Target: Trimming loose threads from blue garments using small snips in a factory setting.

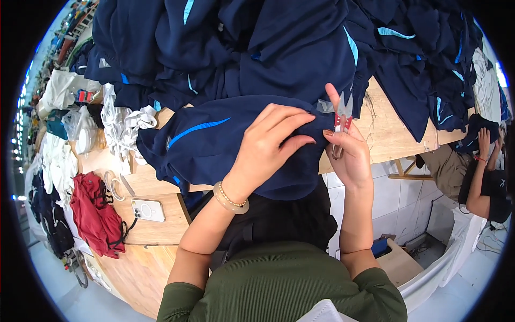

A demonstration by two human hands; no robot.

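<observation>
A navy garment (214, 131) with a bright blue stripe lies across the table's front edge and hangs over my lap. My left hand (271, 142), a bangle and a beaded bracelet at its wrist, has fingers and thumb on the cloth near the garment's right end, with fabric between them. My right hand (351, 153) is closed around small red-handled thread snips (342, 115), blades pointing away from me. Its index finger stretches past the handle, and its thumb tip is by the cloth edge. A small clear tag (324, 105) shows beside the snips.
Piled navy garments (300, 48) cover the table's far side. At left are a phone (148, 210), a dark red bag (96, 214), a tape roll (117, 189) and white cloth (120, 126). Loose threads (370, 104) lie right of the snips. Another person's hand (484, 142) touches navy cloth at far right.
</observation>
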